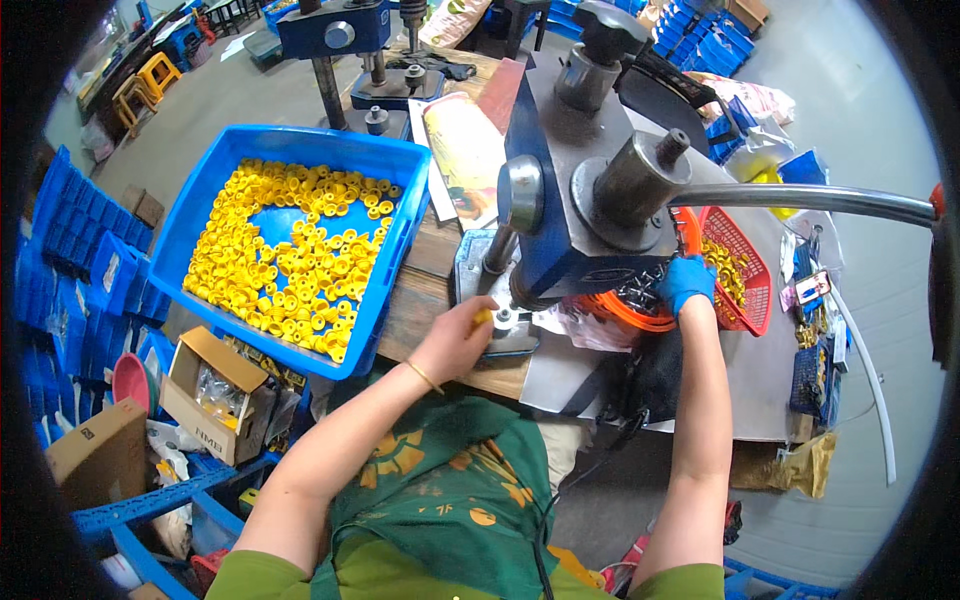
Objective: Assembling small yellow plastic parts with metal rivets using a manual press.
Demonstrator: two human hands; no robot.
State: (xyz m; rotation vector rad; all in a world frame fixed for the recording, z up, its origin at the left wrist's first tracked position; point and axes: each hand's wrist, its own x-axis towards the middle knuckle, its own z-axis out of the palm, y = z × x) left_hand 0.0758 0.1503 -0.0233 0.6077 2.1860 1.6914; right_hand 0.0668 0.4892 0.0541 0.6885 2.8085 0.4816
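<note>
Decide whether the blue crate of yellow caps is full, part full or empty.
Part full. Yellow caps lie loosely in the blue crate, and bare blue floor shows near its middle and far corners.

— What carries it all?

— A worn wooden tabletop (425,290); a blue crate (205,200) of yellow caps (290,260) sits on its left part, overhanging the near edge; a blue hand press (560,190) stands on a grey metal plate (550,370) at the middle.

— And to the right?

— A round orange basket (640,315) just beside the press base, and a red mesh basket (745,265) touching it; farther back a second blue press (340,40) stands on the same tabletop; printed papers (465,150) lie between the crate and the press.
</note>
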